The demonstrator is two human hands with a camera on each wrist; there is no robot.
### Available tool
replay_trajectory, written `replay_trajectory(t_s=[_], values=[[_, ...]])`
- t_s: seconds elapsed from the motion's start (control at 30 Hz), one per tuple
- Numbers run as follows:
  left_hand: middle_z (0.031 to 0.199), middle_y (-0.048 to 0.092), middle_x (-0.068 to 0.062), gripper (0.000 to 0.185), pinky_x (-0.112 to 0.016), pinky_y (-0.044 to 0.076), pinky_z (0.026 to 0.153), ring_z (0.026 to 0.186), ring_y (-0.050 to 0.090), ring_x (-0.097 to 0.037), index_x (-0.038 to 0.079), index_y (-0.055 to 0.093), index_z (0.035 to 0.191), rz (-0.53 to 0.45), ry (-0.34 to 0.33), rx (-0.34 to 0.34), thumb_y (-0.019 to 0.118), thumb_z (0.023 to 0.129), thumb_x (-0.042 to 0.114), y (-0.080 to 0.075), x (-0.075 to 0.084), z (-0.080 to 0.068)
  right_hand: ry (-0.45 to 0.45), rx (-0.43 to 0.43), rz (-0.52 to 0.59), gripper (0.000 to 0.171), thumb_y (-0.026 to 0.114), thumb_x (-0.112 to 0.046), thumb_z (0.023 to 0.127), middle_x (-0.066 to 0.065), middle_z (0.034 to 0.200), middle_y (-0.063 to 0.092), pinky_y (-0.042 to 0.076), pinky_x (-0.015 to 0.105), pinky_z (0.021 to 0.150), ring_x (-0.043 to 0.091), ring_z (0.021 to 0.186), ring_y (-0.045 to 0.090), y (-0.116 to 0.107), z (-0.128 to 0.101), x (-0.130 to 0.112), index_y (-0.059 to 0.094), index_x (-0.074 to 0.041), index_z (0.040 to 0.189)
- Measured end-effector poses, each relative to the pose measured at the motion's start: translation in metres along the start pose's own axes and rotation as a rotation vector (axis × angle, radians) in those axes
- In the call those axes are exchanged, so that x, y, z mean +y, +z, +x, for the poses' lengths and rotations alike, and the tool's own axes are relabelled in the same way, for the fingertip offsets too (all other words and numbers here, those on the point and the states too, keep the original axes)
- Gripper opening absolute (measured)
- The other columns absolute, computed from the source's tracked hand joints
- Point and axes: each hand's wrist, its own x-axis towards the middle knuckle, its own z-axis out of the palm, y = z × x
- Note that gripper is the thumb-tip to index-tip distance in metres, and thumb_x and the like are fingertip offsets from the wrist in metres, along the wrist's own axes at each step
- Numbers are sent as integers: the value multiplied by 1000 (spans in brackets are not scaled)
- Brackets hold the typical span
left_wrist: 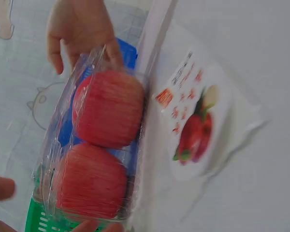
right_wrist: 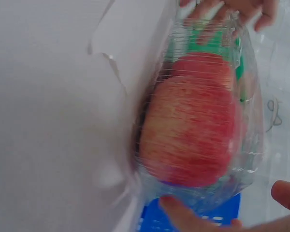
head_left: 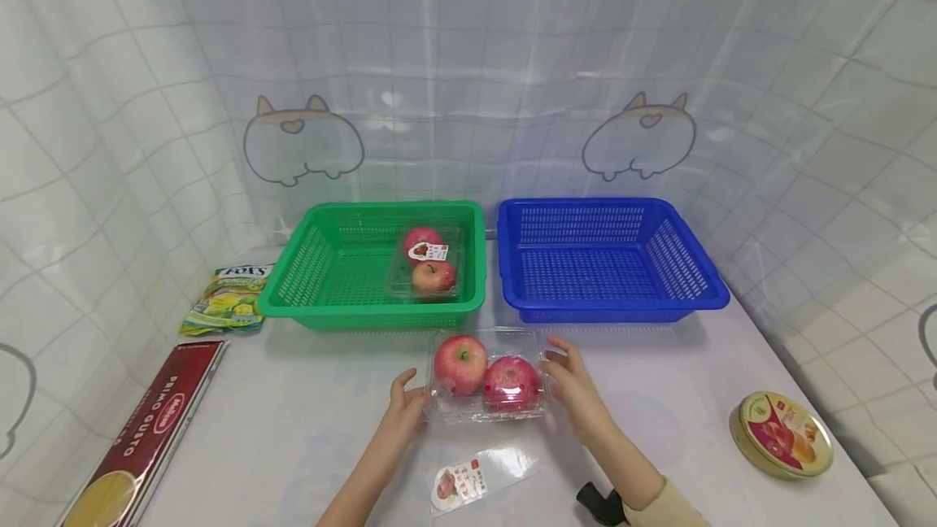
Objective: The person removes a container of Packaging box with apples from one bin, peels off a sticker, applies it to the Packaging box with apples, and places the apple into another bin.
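Observation:
A clear plastic clamshell box (head_left: pixel 486 408) with two red apples (head_left: pixel 460 365) inside sits on the table, in front of the baskets. My left hand (head_left: pixel 407 407) is at the box's left end, fingertips right at the wall and thumb lifted away. At the opposite end my right hand (head_left: pixel 574 385) has its fingers against the side, thumb raised. Both wrist views show the apples through the clear wall, and the left wrist view shows the right hand (left_wrist: pixel 82 34) with loosely extended fingers. Close in front lies a clear strip with a printed apple label (head_left: pixel 457 485).
A green basket (head_left: pixel 366 320) at the back holds another box of apples (head_left: pixel 433 275). Beside it stands a blue basket (head_left: pixel 615 315). On the left are a Fox's candy bag (head_left: pixel 233 299) and a red pasta pack (head_left: pixel 150 429); a round tin (head_left: pixel 782 436) lies right.

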Motion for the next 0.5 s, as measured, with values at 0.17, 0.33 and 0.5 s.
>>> replay_trajectory(t_s=[0.17,0.33,0.5], values=[[112,55,-28,55,-39,49,73,96,57,-32,-11,26,131,139,-41,25,43,85,14,-5,-6,-15,-127,39,-98,56,51,-6,88,25,145,22,19,57,106,44,134,18,2,-4,-7,27,1,138],[102,60,-21,44,-39,48,76,93,58,-31,-14,44,117,295,36,-64,48,80,9,-7,-12,-27,-356,42,-236,53,52,1,85,22,141,30,18,55,108,39,135,20,8,-9,-9,35,3,134],[107,60,-18,37,-58,42,82,104,52,-42,-5,59,108,624,176,-208,56,83,21,-2,-14,-39,-531,18,-405,50,58,0,83,17,136,41,24,58,104,37,130,31,17,-19,-10,44,-4,130]])
